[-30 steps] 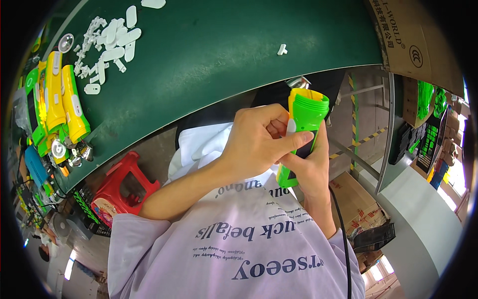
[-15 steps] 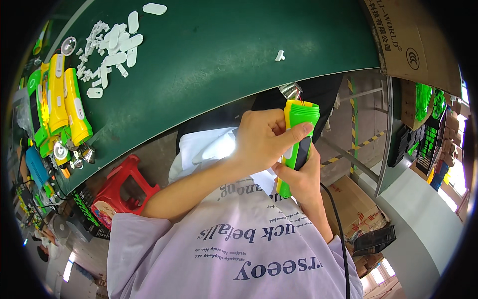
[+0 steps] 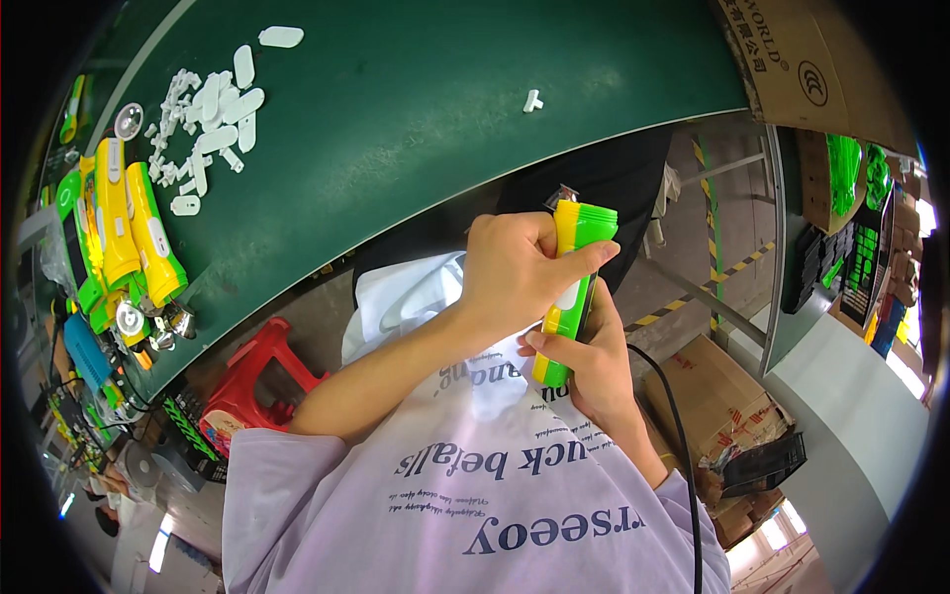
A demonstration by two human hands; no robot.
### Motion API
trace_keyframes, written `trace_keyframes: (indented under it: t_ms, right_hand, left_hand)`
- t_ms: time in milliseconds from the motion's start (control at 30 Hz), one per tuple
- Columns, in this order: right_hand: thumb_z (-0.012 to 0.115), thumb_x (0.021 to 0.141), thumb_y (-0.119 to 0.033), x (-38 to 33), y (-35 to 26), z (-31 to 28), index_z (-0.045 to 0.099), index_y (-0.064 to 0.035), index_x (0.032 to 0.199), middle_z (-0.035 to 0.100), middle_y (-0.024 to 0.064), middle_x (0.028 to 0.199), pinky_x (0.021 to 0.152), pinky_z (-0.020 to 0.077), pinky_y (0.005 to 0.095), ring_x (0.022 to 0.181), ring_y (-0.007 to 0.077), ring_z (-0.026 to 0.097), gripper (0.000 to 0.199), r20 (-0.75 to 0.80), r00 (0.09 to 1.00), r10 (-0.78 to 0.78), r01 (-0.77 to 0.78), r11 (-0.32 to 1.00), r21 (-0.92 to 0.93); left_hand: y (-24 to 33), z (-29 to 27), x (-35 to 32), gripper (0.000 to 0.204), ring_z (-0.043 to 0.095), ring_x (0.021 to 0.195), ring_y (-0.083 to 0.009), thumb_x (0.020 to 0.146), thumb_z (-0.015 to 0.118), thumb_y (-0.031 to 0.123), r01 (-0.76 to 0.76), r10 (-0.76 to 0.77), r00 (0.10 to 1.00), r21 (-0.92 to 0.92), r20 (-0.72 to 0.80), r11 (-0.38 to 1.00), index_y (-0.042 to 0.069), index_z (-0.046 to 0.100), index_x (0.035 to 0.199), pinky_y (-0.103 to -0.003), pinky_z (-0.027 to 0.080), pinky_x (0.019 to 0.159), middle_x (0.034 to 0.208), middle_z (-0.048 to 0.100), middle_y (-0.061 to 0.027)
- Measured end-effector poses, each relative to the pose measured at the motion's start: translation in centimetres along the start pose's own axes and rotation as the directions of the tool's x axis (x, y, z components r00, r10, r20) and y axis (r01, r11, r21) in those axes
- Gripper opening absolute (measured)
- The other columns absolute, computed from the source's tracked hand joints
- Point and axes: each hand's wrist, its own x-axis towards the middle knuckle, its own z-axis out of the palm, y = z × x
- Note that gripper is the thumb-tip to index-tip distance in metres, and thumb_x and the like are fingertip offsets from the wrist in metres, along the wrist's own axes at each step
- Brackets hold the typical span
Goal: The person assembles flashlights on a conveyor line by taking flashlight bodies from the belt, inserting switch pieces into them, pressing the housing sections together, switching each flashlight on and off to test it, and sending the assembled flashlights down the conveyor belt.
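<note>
A green and yellow flashlight body [image 3: 591,226] is held tilted in front of my chest, beyond the near edge of the green table [image 3: 416,109]. My left hand [image 3: 515,272] closes around its threaded upper end, thumb laid across the green side. My right hand [image 3: 592,364] grips the lower part, with the thumb along its side. A silvery reflector [image 3: 564,195] shows just past the upper end, partly hidden behind the body. White cloth or sheet material [image 3: 411,292] lies on my lap beside my left hand.
On the table lie white plastic pieces [image 3: 218,104], a lone small white part [image 3: 532,100] and several flashlight bodies [image 3: 117,213] at left. Below stands a red stool [image 3: 259,371]. Cartons [image 3: 717,396] sit on the floor at right; a black cable [image 3: 681,436] runs past my right arm.
The flashlight body has turned in my hands, showing more yellow and hiding its dark panel and open mouth. The reflector is now more hidden behind it. The view has shifted slightly.
</note>
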Motion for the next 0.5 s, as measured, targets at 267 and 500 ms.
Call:
trace_keyframes:
  t_ms: [267, 500]
  right_hand:
    - [0.062, 0.067, 0.014, 0.1, 0.9, -1.1, 0.045, -0.0048, 0.118, 0.054, 0.0032, 0.093, 0.062, 0.0493, 0.0256, 0.079, 0.0127, 0.059, 0.056, -0.089, 0.992, -0.093, 0.106, 0.982, 0.156]
    - [0.058, 0.071, -0.001, 0.3, -1.1, -5.7, 0.044, -0.0077, 0.126, 0.052, 0.0068, 0.092, 0.062, 0.0439, 0.0287, 0.078, 0.015, 0.05, 0.058, -0.261, 0.912, -0.317, 0.411, 0.704, 0.579]
  left_hand:
    - [1.0, 1.4, 1.1, 0.034, 0.055, 0.043, -0.0133, 0.084, 0.077, 0.03, -0.161, 0.129, 0.969, 0.142, 0.211, 0.977, 0.001, 0.064, 0.071, -0.029, 0.039, 0.043, 0.053, 0.059, -0.0087]
    - [3.3, -4.6, 7.0, 0.005, 0.056, 0.059, -0.0205, 0.085, 0.068, 0.006, -0.493, 0.567, 0.824, 0.488, -0.003, 0.72, 0.001, 0.068, 0.086, -0.031, 0.044, 0.055, 0.076, 0.063, -0.0092]
